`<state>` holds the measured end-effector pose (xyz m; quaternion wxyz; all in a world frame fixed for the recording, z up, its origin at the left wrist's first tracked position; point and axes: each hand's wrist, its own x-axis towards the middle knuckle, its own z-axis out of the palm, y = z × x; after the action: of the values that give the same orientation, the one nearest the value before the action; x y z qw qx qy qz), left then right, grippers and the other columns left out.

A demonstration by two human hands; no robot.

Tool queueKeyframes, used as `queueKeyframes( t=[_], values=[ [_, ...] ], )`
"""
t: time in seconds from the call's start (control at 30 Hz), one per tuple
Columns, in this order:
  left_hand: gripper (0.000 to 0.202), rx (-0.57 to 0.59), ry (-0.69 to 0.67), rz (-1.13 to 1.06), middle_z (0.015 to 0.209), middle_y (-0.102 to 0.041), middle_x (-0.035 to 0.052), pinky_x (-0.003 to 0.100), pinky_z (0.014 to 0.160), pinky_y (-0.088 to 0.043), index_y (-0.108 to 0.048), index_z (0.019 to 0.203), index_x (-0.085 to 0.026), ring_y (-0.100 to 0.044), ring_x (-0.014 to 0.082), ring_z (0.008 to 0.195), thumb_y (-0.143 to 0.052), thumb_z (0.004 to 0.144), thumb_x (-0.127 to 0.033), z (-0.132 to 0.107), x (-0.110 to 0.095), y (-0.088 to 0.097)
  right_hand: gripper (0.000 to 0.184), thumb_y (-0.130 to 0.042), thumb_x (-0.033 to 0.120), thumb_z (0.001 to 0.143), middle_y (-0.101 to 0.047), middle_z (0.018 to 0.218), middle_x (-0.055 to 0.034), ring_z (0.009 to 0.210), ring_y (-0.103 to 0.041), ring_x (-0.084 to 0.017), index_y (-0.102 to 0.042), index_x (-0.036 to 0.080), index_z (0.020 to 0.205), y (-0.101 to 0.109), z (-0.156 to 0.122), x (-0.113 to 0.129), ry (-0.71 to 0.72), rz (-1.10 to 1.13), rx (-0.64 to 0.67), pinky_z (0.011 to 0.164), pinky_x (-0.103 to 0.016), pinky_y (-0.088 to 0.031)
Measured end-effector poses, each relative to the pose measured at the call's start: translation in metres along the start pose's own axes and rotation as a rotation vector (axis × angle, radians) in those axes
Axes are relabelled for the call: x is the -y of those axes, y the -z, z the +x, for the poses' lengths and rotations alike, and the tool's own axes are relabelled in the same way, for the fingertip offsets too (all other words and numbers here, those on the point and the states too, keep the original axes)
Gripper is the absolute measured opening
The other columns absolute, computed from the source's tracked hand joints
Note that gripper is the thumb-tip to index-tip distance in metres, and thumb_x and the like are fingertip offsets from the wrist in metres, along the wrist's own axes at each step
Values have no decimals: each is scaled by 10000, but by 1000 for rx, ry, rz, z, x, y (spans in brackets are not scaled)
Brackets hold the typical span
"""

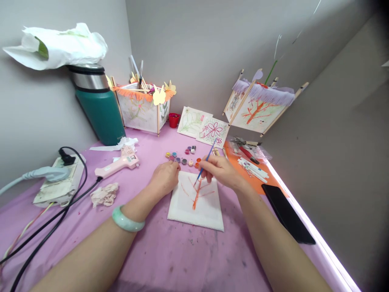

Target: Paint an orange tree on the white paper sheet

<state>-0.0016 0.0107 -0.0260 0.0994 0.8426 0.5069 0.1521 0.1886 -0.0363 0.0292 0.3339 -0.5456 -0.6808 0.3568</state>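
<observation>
In my right hand [215, 167] is a slim blue paintbrush [207, 159], held near its lower part with the tip slanting down to the left. Its bristles are at the drawing on a white square sheet [178, 211], close to an orange tree trunk with thin branches [196, 194]. My left hand [165, 177] lies at the sheet's upper left corner, fingers extended and thumb by the edge. A green-and-white bangle [127, 220] circles the left wrist. Just beyond my fingers stand small open paint pots [184, 161] in several colours, orange ones [198, 162] nearest the brush hand.
At left are a pink glue gun [118, 165], crumpled tissue [105, 194], a power strip [57, 182] with cables and a green bottle [99, 109]. Two painted cards [212, 130] and a paper lantern box [138, 107] stand behind. A black phone [287, 213] lies right.
</observation>
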Motion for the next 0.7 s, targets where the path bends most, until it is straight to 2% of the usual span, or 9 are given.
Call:
queueKeyframes(
  t=[0.1, 0.13, 0.2, 0.47, 0.6, 0.7],
  values=[
    [277, 1, -7, -8, 959, -673, 81, 319, 781, -459, -634, 925, -182, -621, 213, 903, -360, 882, -169, 0, 1, 0, 238, -492, 356, 878, -704, 704, -33, 501, -602, -107, -608, 167, 793, 8, 8, -11, 33, -62, -353, 534, -222, -459],
    [276, 2, -7, -8, 954, -672, 81, 322, 779, -459, -633, 923, -184, -622, 215, 900, -360, 882, -169, 0, 1, -1, 234, -485, 351, 884, -711, 721, -34, 510, -612, -110, -609, 169, 804, 10, 10, -15, 30, -111, -430, 557, -229, -462],
    [272, 6, -8, -2, 937, -670, 81, 324, 771, -457, -632, 912, -185, -623, 219, 893, -361, 883, -174, 0, 2, -1, 231, -476, 337, 892, -719, 740, -31, 523, -628, -117, -611, 172, 802, 12, 14, -24, 18, -202, -505, 596, -241, -464],
    [260, -1, -15, 10, 922, -667, 77, 317, 753, -447, -625, 900, -182, -619, 216, 884, -366, 880, -175, 0, 2, -1, 268, -454, 325, 908, -728, 756, -44, 649, -665, -154, -648, 185, 786, 3, 20, -44, -27, -358, -427, 676, -263, -468],
    [263, -2, -18, 5, 923, -666, 78, 319, 747, -444, -625, 900, -182, -618, 218, 880, -363, 880, -176, -1, 2, -1, 249, -435, 297, 915, -737, 825, -45, 660, -663, -139, -641, 184, 833, -3, 23, -48, -27, -348, -370, 685, -252, -463],
    [266, 1, -16, 5, 926, -665, 78, 322, 749, -441, -624, 901, -180, -618, 221, 885, -360, 879, -175, -1, 2, -1, 254, -422, 306, 920, -737, 823, -39, 645, -661, -132, -632, 184, 845, -3, 23, -50, -34, -313, -385, 659, -241, -464]
  ],
)
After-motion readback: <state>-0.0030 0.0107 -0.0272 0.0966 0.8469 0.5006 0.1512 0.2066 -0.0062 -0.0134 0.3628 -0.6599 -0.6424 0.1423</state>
